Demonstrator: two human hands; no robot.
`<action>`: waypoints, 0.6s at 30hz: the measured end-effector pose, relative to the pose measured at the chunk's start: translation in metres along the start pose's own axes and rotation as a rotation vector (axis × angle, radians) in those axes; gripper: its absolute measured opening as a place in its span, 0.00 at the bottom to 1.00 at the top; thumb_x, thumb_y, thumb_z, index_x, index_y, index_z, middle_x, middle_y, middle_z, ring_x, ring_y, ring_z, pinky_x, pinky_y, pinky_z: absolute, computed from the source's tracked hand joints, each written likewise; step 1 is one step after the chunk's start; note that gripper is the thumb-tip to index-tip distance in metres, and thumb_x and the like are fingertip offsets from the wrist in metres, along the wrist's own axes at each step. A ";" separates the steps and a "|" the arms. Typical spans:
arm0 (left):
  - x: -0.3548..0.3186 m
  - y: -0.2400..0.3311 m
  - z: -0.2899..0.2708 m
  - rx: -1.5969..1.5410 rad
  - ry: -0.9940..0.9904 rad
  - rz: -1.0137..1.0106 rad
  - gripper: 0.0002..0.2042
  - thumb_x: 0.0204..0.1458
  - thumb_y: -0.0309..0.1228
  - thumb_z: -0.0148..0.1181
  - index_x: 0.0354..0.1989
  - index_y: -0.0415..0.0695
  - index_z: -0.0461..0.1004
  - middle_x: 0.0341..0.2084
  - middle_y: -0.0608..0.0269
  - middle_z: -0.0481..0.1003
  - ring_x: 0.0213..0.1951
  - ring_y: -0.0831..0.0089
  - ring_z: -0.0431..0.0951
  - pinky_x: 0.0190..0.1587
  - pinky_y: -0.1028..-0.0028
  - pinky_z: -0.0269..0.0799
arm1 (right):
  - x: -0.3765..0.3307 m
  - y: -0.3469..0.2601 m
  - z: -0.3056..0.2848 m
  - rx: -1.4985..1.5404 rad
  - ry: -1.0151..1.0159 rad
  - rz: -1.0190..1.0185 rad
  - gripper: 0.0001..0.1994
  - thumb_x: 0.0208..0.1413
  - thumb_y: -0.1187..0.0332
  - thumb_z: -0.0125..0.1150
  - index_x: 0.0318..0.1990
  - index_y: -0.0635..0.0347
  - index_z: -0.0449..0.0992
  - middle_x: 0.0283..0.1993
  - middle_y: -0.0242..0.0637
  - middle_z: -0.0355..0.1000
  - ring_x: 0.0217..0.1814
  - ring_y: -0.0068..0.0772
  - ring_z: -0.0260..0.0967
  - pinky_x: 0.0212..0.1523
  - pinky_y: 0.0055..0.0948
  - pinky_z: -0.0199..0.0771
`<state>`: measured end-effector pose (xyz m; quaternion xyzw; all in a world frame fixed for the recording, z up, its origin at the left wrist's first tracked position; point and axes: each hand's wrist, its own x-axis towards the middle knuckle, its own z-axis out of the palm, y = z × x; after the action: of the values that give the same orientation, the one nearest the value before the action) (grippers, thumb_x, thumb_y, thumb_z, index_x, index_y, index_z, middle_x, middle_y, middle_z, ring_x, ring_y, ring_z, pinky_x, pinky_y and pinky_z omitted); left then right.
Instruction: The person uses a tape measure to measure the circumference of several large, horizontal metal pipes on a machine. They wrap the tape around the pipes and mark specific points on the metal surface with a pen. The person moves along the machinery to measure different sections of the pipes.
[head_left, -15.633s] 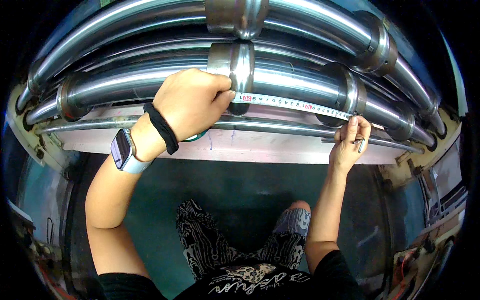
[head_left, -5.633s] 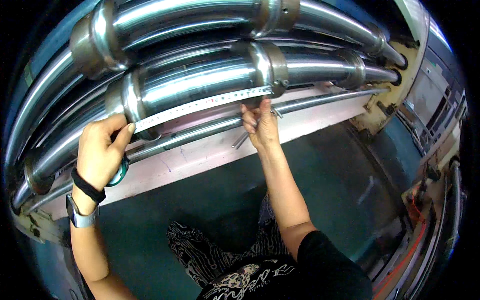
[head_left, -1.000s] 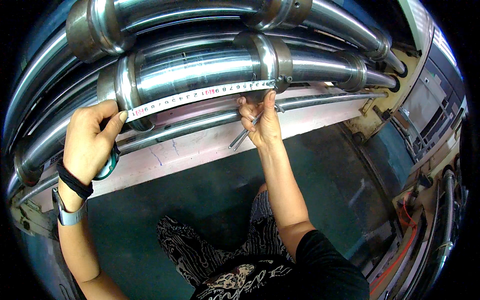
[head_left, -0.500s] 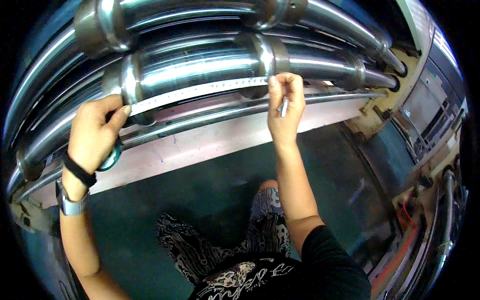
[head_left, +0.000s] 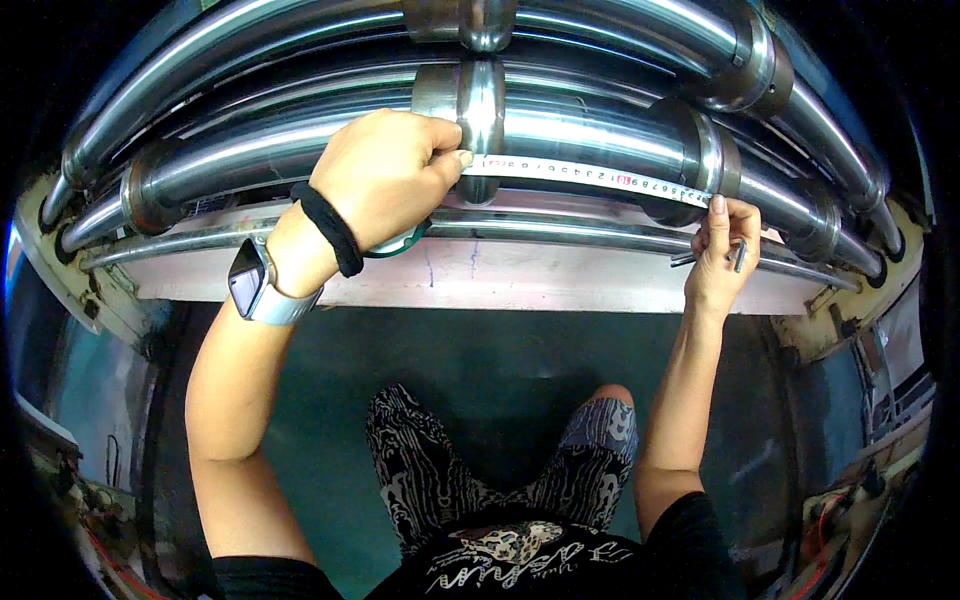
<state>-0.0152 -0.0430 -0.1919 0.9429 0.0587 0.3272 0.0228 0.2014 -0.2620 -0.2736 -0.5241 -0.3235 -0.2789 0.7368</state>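
Observation:
A white tape measure (head_left: 575,175) is stretched along the front of a shiny metal shaft (head_left: 590,130), between two raised collars. My left hand (head_left: 385,170) pinches the tape's left part by the left collar (head_left: 481,110). Part of a green round case (head_left: 405,243) shows beneath that hand; the rest is hidden. At the right collar (head_left: 712,155), my right hand (head_left: 720,255) pinches the other end of the tape between thumb and finger. A thin metal rod (head_left: 740,257), perhaps a hex key, sticks out of the same hand's curled fingers.
More shafts with collars (head_left: 745,60) run parallel behind. A thinner bar (head_left: 560,228) and a pale beam (head_left: 560,285) lie in front, below the tape. Machine side frames (head_left: 60,240) stand at both ends. Dark green floor (head_left: 500,350) lies around my legs.
The view has swung left, so the shafts and both hands appear farther right and the tape slopes the other way. Both hands still hold the tape at the same two collars.

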 end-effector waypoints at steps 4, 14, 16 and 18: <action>0.001 -0.001 0.000 0.007 0.003 0.013 0.14 0.49 0.35 0.51 0.18 0.38 0.66 0.13 0.50 0.64 0.18 0.57 0.66 0.22 0.64 0.58 | 0.000 -0.003 0.001 0.006 0.003 0.019 0.09 0.53 0.66 0.57 0.27 0.59 0.67 0.17 0.24 0.60 0.15 0.10 0.52 0.15 0.12 0.50; 0.000 0.001 -0.002 0.002 -0.018 -0.018 0.14 0.48 0.35 0.51 0.17 0.38 0.66 0.13 0.50 0.64 0.18 0.55 0.65 0.22 0.63 0.57 | -0.001 -0.001 0.003 0.033 0.000 0.016 0.08 0.53 0.66 0.56 0.28 0.59 0.67 0.18 0.24 0.60 0.15 0.10 0.52 0.15 0.11 0.50; 0.001 0.003 -0.002 0.006 -0.022 -0.037 0.13 0.48 0.35 0.51 0.18 0.38 0.66 0.13 0.49 0.65 0.19 0.55 0.66 0.23 0.63 0.58 | -0.001 -0.003 0.002 0.029 0.007 0.024 0.08 0.53 0.66 0.56 0.28 0.58 0.67 0.18 0.23 0.60 0.16 0.10 0.52 0.15 0.11 0.51; 0.003 0.006 -0.001 -0.008 -0.020 -0.027 0.13 0.48 0.35 0.51 0.19 0.38 0.67 0.14 0.49 0.66 0.19 0.55 0.67 0.23 0.63 0.59 | -0.001 -0.005 -0.001 -0.039 0.027 -0.001 0.07 0.53 0.66 0.56 0.28 0.58 0.68 0.18 0.23 0.60 0.16 0.10 0.52 0.16 0.12 0.51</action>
<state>-0.0127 -0.0486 -0.1887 0.9451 0.0699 0.3176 0.0315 0.1976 -0.2645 -0.2715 -0.5342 -0.3083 -0.2927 0.7307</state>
